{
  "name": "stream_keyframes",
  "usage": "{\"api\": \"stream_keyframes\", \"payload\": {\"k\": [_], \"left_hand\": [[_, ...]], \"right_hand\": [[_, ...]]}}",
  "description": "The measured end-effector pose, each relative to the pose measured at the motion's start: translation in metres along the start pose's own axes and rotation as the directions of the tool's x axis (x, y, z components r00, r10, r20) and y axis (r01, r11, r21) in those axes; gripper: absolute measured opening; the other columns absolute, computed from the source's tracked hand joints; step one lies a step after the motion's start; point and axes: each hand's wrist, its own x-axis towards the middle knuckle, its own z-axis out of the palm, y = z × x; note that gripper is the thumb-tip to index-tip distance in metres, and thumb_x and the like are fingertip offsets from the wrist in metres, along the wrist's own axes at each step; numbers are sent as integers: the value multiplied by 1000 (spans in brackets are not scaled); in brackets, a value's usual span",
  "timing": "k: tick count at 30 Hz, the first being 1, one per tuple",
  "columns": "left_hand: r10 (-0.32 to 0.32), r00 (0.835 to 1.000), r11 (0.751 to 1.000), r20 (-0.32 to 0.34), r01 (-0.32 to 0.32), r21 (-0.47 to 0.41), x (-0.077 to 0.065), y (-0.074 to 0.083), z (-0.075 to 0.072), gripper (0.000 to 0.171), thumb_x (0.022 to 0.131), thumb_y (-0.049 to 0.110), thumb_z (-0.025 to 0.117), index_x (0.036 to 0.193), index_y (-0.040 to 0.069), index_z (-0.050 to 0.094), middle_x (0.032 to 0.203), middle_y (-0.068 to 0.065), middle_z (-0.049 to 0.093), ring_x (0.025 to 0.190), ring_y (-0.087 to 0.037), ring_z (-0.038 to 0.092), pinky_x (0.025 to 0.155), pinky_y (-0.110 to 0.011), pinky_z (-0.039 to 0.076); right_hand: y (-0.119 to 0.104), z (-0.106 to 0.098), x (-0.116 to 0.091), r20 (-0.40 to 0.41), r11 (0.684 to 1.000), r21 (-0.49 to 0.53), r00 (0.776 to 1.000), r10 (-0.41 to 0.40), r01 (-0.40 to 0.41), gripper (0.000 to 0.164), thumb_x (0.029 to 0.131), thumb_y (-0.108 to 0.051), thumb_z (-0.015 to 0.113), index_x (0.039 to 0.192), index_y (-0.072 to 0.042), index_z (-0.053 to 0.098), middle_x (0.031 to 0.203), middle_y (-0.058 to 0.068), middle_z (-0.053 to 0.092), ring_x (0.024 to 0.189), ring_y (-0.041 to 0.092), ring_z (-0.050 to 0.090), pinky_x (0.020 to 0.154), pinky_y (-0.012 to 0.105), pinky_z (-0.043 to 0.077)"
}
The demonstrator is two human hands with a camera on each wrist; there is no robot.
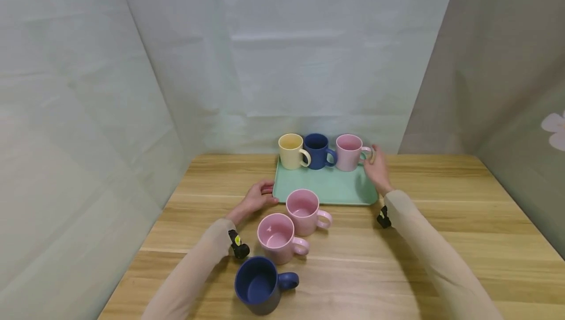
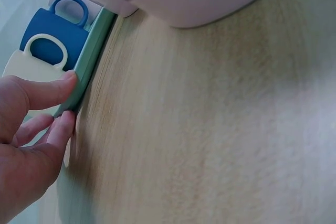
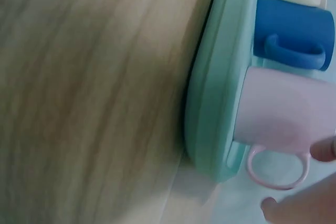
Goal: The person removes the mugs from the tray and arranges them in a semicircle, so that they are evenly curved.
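Observation:
A mint-green tray (image 1: pixel 326 187) lies at the back of the table. My left hand (image 1: pixel 259 196) pinches its front-left corner, thumb on the rim (image 2: pixel 94 48) and fingers against the outer side. Along the tray's back stand a yellow mug (image 1: pixel 291 156), a blue mug (image 1: pixel 316 151) and a pink mug (image 1: pixel 347 156), all upright with handles to the right. Beside that pink mug's handle is my right hand (image 1: pixel 376 169). In the right wrist view, its thumb and a finger are spread either side of the handle (image 3: pixel 278 186), the thumb apart from it.
In front of the tray, two pink mugs (image 1: pixel 302 214) (image 1: pixel 275 241) and a dark blue mug (image 1: pixel 260 290) stand on the wooden table (image 1: pixel 344 271), close to my left forearm. White cloth (image 1: pixel 318 65) hangs behind the table and at its sides.

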Motion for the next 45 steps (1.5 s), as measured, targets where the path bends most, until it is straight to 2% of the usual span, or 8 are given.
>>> {"api": "stream_keyframes", "payload": {"k": [5,9,12,18,26,31,36,45], "left_hand": [[0,1000,1000,-4,0,-10,0,2,2,61,82,-5,69,137,-9,42,137,-29,49,126,-41,50,107,-44,47],[-12,1000,1000,-8,12,-16,1,2,3,62,82,-4,69,138,-7,43,138,-27,49,127,-40,50,107,-44,46],[-16,1000,1000,-7,15,-20,2,2,2,62,82,-3,69,138,-5,43,139,-27,49,127,-40,50,108,-44,46],[-35,999,999,-3,35,-14,2,1,1,61,84,-2,69,139,-4,43,140,-26,48,128,-39,49,109,-45,45],[-21,1000,1000,0,21,-3,-1,3,2,61,83,-4,68,138,-5,42,139,-27,49,127,-39,50,108,-44,46],[-17,1000,1000,-7,17,-3,0,3,1,61,82,-5,69,137,-6,43,137,-27,50,126,-39,51,107,-43,47],[-13,1000,1000,-11,13,14,3,0,0,61,83,-4,68,138,-7,42,137,-29,49,126,-40,51,107,-43,47],[-29,1000,999,-9,29,16,1,1,1,60,83,-5,67,138,-7,42,139,-28,49,127,-40,50,108,-44,46]], "right_hand": [[4,-6,3,84,1000,27,996,-4,2,60,98,-5,42,150,7,14,156,28,20,147,40,16,123,52,15],[4,-10,2,55,999,33,998,-26,24,45,99,-5,41,142,9,34,146,30,38,138,40,34,117,52,31],[3,-12,0,24,999,-13,999,-38,39,34,100,-7,44,128,11,48,126,29,53,114,33,50,93,34,50],[6,-16,-6,-35,993,-68,995,-97,95,25,97,-8,53,109,13,61,99,27,62,81,18,52,60,11,42],[12,-17,-13,-100,993,-61,989,-106,100,24,95,-12,60,109,6,68,101,23,68,80,12,54,61,9,44],[-1,-24,-22,-96,998,-6,993,-68,67,29,96,-16,59,113,6,66,105,24,67,85,16,56,62,8,45],[-10,-33,-34,-85,994,-27,990,-111,110,28,95,-15,61,109,9,66,103,27,68,80,10,56,61,6,45],[-11,-47,-70,34,987,-45,987,-155,157,26,93,-14,63,107,9,67,99,25,68,76,8,58,62,11,50]]}}
